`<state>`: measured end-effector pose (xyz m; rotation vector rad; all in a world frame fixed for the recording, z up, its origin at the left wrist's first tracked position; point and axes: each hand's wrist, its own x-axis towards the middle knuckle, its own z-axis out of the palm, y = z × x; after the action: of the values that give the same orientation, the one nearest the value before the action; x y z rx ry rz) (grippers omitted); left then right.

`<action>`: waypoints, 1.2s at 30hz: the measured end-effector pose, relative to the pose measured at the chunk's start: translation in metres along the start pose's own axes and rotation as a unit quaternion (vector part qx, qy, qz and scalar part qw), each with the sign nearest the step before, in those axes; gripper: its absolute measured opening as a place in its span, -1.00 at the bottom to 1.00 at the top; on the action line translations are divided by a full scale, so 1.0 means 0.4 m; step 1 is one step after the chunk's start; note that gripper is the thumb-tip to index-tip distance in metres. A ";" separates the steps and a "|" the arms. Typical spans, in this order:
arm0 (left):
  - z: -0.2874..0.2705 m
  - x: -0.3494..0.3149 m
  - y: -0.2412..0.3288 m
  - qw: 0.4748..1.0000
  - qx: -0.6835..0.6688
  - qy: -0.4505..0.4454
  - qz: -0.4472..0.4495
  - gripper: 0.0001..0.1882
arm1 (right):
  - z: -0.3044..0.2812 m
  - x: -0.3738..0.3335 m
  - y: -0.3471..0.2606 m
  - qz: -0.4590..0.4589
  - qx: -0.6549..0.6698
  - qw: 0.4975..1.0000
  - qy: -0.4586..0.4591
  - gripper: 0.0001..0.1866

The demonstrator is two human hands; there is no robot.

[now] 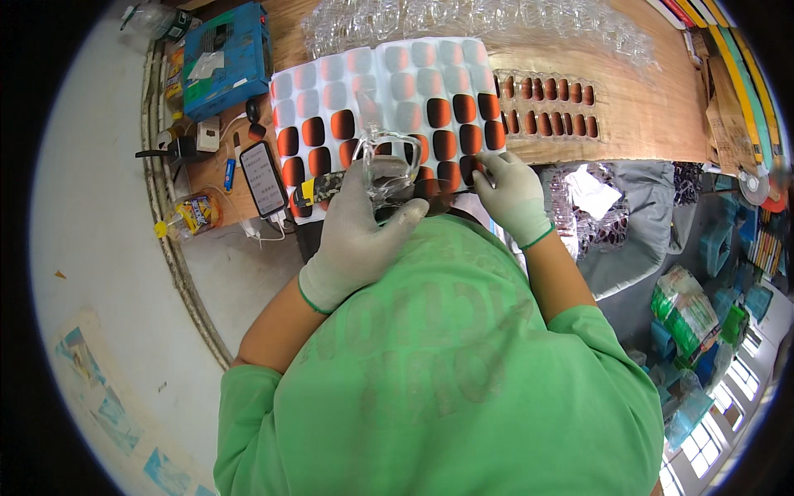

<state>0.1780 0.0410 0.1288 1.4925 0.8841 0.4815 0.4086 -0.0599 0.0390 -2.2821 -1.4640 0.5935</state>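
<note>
My left hand (351,231), in a white glove with a green cuff, is closed around a clear plastic spectacle frame (409,147). Under and around it lies a white sheet (372,51) set with rows of dark lenses (342,125) that fade to orange-red; the far rows look greyish and veiled. At the sheet's near right corner, the gloved fingers of my right hand (510,196) pinch a tinted lens (469,169), partly hidden by them. A yellow and dark patterned strip (318,190) lies beside my left hand.
Many clear frames (496,16) are heaped at the table's back. Right of the sheet, a clear tray (550,107) holds rows of tinted lenses. A phone (263,178), blue box (227,62) and bottle (198,215) are at left. Bagged frames (571,215) hang below the right edge.
</note>
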 end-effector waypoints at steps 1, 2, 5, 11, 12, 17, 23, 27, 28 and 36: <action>0.002 0.000 0.002 1.000 0.004 -0.004 0.000 -0.48 | 0.001 -0.002 -0.003 0.003 -0.008 1.000 -0.004 -0.69; 0.003 -0.001 0.002 1.000 0.000 -0.005 -0.009 -0.47 | 0.002 -0.004 -0.004 0.005 -0.016 1.000 -0.008 -0.69; 0.006 -0.001 0.005 1.000 -0.017 0.004 -0.022 -0.47 | -0.010 -0.009 -0.005 0.002 -0.025 0.999 -0.022 -0.68; 0.004 -0.001 -0.003 0.997 0.048 0.021 0.050 -0.45 | -0.069 -0.024 -0.074 -0.016 0.170 0.985 -0.009 -0.62; 0.005 0.005 -0.001 0.998 0.040 0.014 0.054 -0.45 | -0.089 -0.035 -0.092 -0.012 0.280 0.960 -0.022 -0.60; 0.022 0.009 0.010 0.997 0.025 -0.026 0.068 -0.47 | -0.153 -0.076 -0.214 0.046 0.535 0.836 -0.113 -0.70; 0.021 0.000 -0.019 0.996 0.076 0.011 0.048 -0.56 | -0.146 -0.033 -0.092 0.114 0.484 0.868 0.012 -0.69; 0.030 -0.004 -0.028 1.000 -0.002 -0.002 0.009 -0.52 | -0.088 -0.013 0.085 0.164 0.341 0.922 0.083 -0.63; 0.030 -0.002 -0.020 1.000 -0.006 -0.012 -0.002 -0.51 | -0.070 -0.012 0.102 0.156 0.320 0.932 0.075 -0.64; 0.040 0.001 -0.004 0.999 0.021 -0.027 -0.020 -0.52 | -0.006 -0.012 0.090 0.106 0.175 0.977 0.054 -0.63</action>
<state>0.1898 0.0309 0.1251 1.5160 0.8854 0.3944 0.4356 -0.0787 0.0234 -2.1618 -0.9806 0.7133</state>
